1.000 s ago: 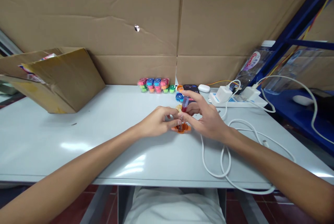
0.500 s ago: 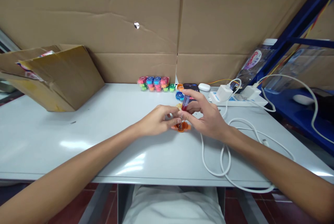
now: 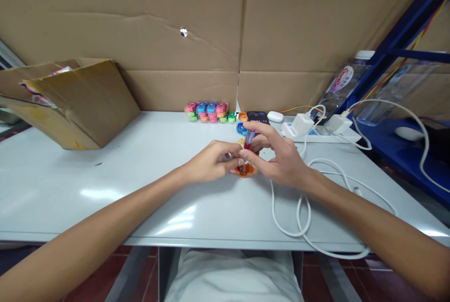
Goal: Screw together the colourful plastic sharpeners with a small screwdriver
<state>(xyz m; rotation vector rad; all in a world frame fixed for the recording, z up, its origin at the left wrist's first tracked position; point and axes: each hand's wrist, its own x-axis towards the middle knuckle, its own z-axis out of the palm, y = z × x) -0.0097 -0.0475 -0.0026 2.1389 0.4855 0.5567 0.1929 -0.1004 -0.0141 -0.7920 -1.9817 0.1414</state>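
My right hand point(image 3: 281, 159) is closed around a small screwdriver point(image 3: 250, 138) with a clear and dark red handle, held tilted with its shaft pointing down. Its tip is over an orange plastic part point(image 3: 250, 169) on the table. My left hand point(image 3: 213, 161) pinches from the other side, thumb and fingertips close to the shaft and the orange part. What lies between those fingertips is too small to make out. Just behind the fingers a yellowish piece point(image 3: 241, 142) shows. A blue round plastic piece point(image 3: 241, 128) sits farther back, partly hidden by my right hand.
Several colourful plastic pieces point(image 3: 206, 112) stand in a row at the back. A phone point(image 3: 258, 117) and a white case point(image 3: 275, 117) lie beside a power strip point(image 3: 337, 136). White cables point(image 3: 304, 231) loop at right. An open cardboard box point(image 3: 101, 105) stands left.
Both hands keep nearly the same pose, with the screwdriver over the orange part. The view has shifted very slightly.
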